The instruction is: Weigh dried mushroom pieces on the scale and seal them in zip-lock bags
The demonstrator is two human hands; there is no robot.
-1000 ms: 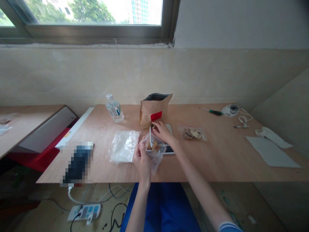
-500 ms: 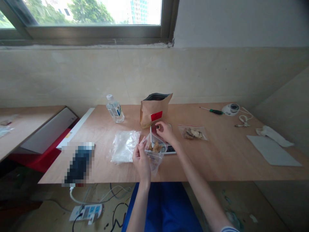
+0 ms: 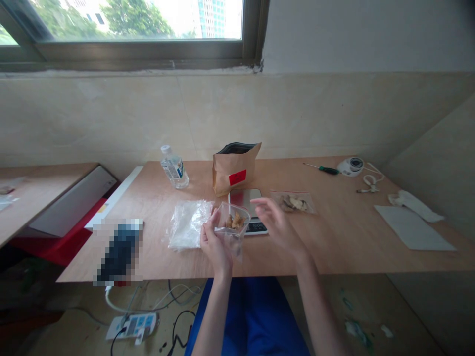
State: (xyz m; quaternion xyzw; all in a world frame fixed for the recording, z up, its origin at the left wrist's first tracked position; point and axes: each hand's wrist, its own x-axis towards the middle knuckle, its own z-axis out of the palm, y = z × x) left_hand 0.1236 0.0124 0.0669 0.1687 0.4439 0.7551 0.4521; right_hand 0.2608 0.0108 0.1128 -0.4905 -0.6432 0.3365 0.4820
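Observation:
My left hand [image 3: 215,245] grips the side of a clear zip bag [image 3: 233,243], whose mouth gapes upward. Lumpy brown dried pieces [image 3: 236,221] lie inside it. To the right of the bag, my right hand [image 3: 274,221] hangs with fingers stretched and nothing visible in them. Partly hidden behind the bag and that hand is a kitchen scale [image 3: 256,228] with a dark button panel. A brown paper pouch [image 3: 221,171] with a red label stands open behind the scale. Left of my left hand lies a pile of clear plastic bags [image 3: 187,227].
A filled zip bag [image 3: 295,203] lies right of the scale. Farther right are a screwdriver [image 3: 328,170], a white dome camera [image 3: 351,167] with its cable, and a white sheet [image 3: 413,230]. A water bottle [image 3: 174,170] stands at the back left; a blurred-out dark object [image 3: 120,254] lies front left.
My right hand has drawn back to the right from over the scale, and its pinched fingers have opened. The small piece it pinched is gone from it. The scale's top shows more.

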